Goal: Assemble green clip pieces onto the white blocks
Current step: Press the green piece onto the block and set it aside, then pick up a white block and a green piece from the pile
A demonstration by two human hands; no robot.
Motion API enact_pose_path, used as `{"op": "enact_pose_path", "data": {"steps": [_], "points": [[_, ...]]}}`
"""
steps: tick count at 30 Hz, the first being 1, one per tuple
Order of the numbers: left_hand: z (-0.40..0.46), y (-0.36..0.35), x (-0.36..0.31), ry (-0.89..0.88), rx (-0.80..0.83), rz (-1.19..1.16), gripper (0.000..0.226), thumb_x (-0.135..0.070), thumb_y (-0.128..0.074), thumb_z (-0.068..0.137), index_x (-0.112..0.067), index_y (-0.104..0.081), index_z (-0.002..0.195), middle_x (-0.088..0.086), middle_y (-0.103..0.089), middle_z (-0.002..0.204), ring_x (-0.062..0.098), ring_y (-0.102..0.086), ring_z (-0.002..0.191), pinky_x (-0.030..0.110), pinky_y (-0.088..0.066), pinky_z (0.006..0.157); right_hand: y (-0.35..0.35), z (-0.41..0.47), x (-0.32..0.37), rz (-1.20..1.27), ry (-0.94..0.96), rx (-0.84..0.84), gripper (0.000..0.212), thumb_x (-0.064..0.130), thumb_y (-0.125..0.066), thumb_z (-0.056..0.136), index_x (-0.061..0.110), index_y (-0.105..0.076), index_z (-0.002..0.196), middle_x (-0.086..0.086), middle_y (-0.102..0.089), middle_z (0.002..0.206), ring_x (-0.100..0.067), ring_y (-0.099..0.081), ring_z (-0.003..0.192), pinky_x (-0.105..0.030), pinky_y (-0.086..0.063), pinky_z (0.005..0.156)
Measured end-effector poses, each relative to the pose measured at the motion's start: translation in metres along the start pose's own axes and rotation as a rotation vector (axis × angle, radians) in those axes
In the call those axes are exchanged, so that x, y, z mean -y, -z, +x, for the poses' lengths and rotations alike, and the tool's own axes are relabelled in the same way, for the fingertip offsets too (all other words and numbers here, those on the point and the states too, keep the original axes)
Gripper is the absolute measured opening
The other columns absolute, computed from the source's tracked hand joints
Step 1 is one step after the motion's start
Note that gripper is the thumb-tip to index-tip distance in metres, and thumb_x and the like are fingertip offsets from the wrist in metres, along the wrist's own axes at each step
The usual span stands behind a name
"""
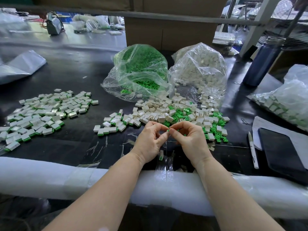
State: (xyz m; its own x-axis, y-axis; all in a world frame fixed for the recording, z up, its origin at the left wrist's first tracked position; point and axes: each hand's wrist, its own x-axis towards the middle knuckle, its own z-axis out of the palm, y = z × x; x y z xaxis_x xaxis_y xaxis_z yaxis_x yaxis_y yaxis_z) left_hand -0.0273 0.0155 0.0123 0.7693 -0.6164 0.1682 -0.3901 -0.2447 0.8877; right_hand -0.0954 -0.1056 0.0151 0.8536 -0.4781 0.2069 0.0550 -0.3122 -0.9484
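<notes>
My left hand [149,140] and my right hand [190,139] meet fingertip to fingertip just above the black table. Between them they pinch a small piece [167,131]; a white edge and a speck of green show, the rest is hidden by the fingers. Right behind the hands lies a mixed heap of loose white blocks [166,107] and green clips [180,115]. Assembled blocks with green ends form a small cluster [115,124] to the left and a big spread [43,112] farther left. One assembled piece [161,155] lies under my left hand.
An open bag of green clips [140,70] and a bag of white blocks [200,69] stand behind the heap, before a cardboard box [170,34]. A blue bottle [263,62], another bag of parts [286,104], a pen [253,150], a dark tablet [281,149] sit right. White foam padding [50,177] lines the near edge.
</notes>
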Motion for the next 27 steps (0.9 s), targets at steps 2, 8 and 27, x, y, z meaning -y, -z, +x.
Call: {"op": "enact_pose_path", "data": {"steps": [2, 8, 27], "points": [[0.0, -0.001, 0.0, -0.006, 0.002, 0.019, 0.015, -0.02, -0.059, 0.09, -0.009, -0.064, 0.1, -0.005, -0.046, 0.095, 0.019, -0.053, 0.079, 0.022, -0.049, 0.075, -0.001, 0.001, -0.001, -0.073, 0.014, -0.003, 0.011, 0.008, -0.067, 0.083, 0.015, -0.064, 0.077, -0.005, -0.064, 0.077, -0.016, -0.058, 0.071, -0.03, -0.053, 0.068], [0.0, -0.001, 0.002, 0.012, -0.047, -0.017, 0.009, -0.018, -0.059, 0.09, -0.014, -0.065, 0.096, 0.005, -0.064, 0.086, 0.013, -0.056, 0.074, 0.023, -0.048, 0.072, -0.001, 0.002, -0.001, -0.122, 0.011, -0.039, 0.006, 0.009, -0.064, 0.086, 0.011, -0.064, 0.081, -0.004, -0.063, 0.081, -0.012, -0.056, 0.074, -0.018, -0.046, 0.07], [0.009, 0.003, 0.015, 0.273, -0.534, 0.241, 0.04, -0.008, -0.056, 0.09, 0.0, -0.05, 0.128, 0.011, -0.028, 0.138, 0.025, -0.03, 0.128, 0.005, -0.014, 0.09, 0.005, 0.005, -0.011, -0.642, -0.034, -0.262, 0.013, 0.012, -0.059, 0.088, 0.012, -0.067, 0.099, -0.003, -0.06, 0.104, -0.021, -0.049, 0.104, -0.032, -0.035, 0.09]]}}
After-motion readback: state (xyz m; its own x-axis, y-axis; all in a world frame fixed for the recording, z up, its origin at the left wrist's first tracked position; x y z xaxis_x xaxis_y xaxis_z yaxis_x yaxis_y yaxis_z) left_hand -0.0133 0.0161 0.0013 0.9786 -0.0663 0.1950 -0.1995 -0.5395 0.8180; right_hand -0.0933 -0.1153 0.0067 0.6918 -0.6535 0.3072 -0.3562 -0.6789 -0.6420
